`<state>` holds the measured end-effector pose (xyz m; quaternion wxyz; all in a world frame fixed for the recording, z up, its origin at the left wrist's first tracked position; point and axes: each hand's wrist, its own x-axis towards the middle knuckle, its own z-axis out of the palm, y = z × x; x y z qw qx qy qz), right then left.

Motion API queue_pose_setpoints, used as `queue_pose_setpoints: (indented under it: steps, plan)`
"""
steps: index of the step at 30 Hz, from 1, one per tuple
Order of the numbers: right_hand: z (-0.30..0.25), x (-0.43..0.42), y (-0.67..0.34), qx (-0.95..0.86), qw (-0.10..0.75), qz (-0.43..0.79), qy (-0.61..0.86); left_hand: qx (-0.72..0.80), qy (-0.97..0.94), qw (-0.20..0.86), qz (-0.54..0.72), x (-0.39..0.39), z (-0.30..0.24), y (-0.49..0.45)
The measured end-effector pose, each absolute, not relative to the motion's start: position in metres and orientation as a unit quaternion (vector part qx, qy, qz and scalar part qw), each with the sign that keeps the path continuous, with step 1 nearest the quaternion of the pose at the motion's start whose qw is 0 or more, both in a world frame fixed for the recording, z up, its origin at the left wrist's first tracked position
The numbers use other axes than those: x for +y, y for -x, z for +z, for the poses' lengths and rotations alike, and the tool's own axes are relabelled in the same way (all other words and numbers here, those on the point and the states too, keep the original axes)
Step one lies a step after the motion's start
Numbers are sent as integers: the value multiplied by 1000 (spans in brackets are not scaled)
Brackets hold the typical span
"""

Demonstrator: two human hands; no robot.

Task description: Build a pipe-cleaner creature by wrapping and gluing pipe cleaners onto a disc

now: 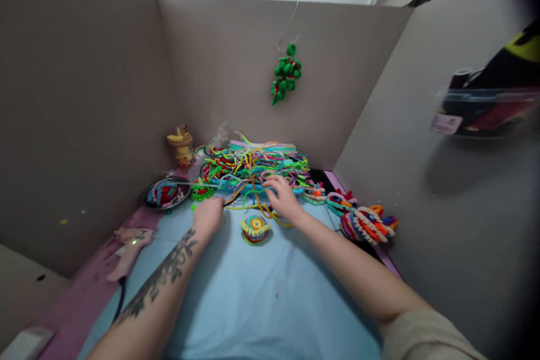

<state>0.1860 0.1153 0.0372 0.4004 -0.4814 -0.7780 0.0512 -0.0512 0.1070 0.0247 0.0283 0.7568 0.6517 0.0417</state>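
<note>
**Both hands at the edge of a heap of coloured cords**

The person's right hand point(282, 197) rests on the near side of the cord pile point(253, 166). Its fingers point(272, 183) are spread over the strands and not closed round any that shows. The left hand point(208, 214) sits at the pile's left edge with the knuckles up and the fingers curled under. Whether they pinch a cord cannot be told.

A small round woven piece point(255, 229) lies between the two hands on the blue mat point(253, 304), just in front of the pile. It is probably kept there so both hands can reach it.

The pile is pushed back against the grey partition point(236, 67), which likely keeps the loose strands from sliding off the bench. Finished woven rounds point(367, 224) are grouped to the right, apart from the loose cords. A round dish point(166, 193) and a yellow figure point(181, 145) stand to the left. A green ornament point(286, 73) hangs on the partition.

A clear box point(485, 107) at the right carries a pale label, too blurred to read. No other writing shows.
</note>
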Motion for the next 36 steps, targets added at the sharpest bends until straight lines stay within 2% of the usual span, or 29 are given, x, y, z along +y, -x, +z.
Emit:
queue_pose_setpoints:
  steps: [5,9,13,16,21,24,30,36]
  plan:
    - [28,71,-211,-787,395,78,467,650,-758,50,-1,143,19,45]
    - [30,53,-224,-776,404,111,471,639,-767,51,-27,140,39,51]
    - [29,38,-220,-787,399,149,446,640,-766,26,-43,103,69,65]
    - [26,22,-207,-794,393,192,423,638,-770,-3,-1,56,76,69]
    - [24,-9,-181,-820,360,229,381,536,-828,124,111,-11,51,54]
    - [20,-20,-176,-829,333,209,397,519,-835,126,129,-26,40,46]
    - [9,-18,-184,-814,319,86,477,496,-854,78,132,-21,39,38]
    - [-12,-14,-187,-809,362,71,458,458,-871,14,178,-19,29,6]
